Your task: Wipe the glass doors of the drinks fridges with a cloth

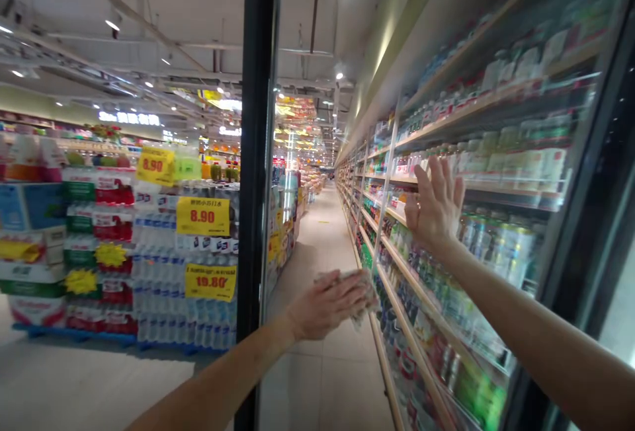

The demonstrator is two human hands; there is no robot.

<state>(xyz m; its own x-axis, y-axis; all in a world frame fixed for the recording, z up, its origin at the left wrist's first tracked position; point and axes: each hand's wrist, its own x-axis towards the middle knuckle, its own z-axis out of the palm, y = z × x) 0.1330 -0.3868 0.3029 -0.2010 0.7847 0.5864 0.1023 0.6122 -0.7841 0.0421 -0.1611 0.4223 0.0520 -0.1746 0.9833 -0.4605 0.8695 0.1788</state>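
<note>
My left hand [335, 302] reaches in from the bottom and presses a crumpled pale cloth [366, 292] under its fingers, seemingly flat against the glass door [317, 371]. Most of the cloth is hidden by the hand. My right hand [436, 203] is raised higher to the right, palm forward with fingers stretched upward, and holds nothing. It looks to be at the glass, though I cannot tell whether it touches. The door's black upright frame [258, 153] stands left of both hands.
Through or mirrored in the glass, long shelves of bottles [516, 147] run along the right. A second dark frame [570, 233] stands at far right. To the left are stacked bottled-water packs [161, 279] with yellow price signs [202, 215] and drink cartons [32, 206]. A tiled aisle [317, 219] recedes ahead.
</note>
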